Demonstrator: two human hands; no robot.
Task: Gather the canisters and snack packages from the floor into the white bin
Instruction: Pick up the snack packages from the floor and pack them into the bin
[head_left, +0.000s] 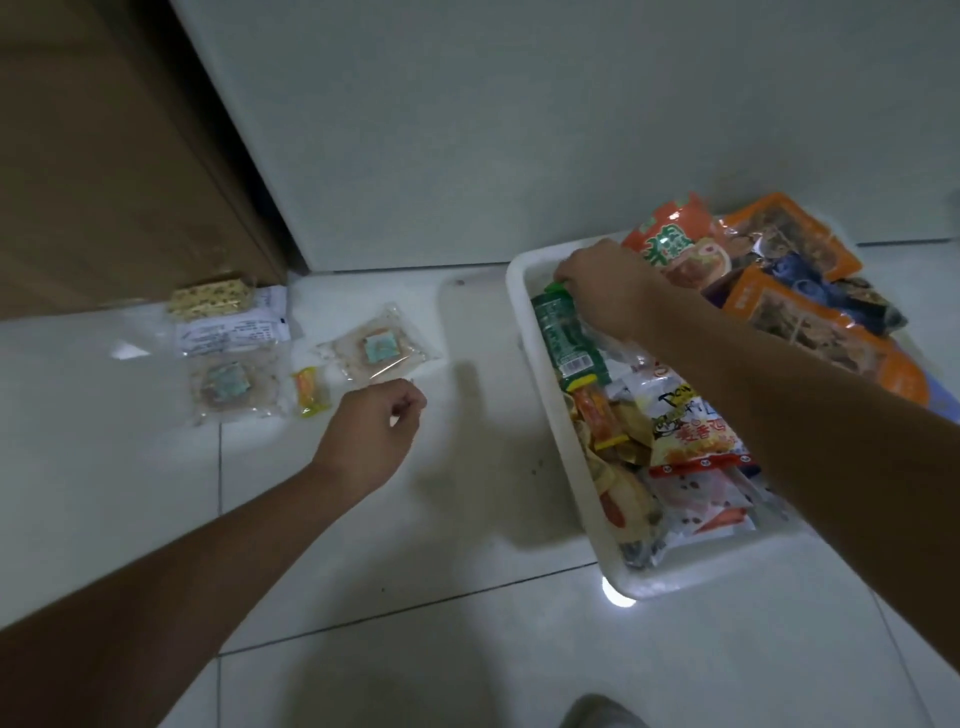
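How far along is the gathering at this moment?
Done: the white bin is already packed with snack packages. In hand: the right hand grips a green packet inside the bin; the left hand hovers empty above the floor. Left: five items lying there: a gold packet, a white-labelled packet, a clear-wrapped snack, its twin, and a small yellow candy.

The floor (467, 649) is glossy white tile, smooth enough to mirror a lamp; the white bin (550, 415) is smooth, dull plastic; the orange packets (795, 234) and the green packet (566, 338) are shiny printed film; two clear wrappers (376, 345) on the tile are thin, crinkled transparent plastic; the gold packet (210, 299) looks foil-like; the door (104, 156) is matt brown, wood-like; the wall (519, 130) is matt.
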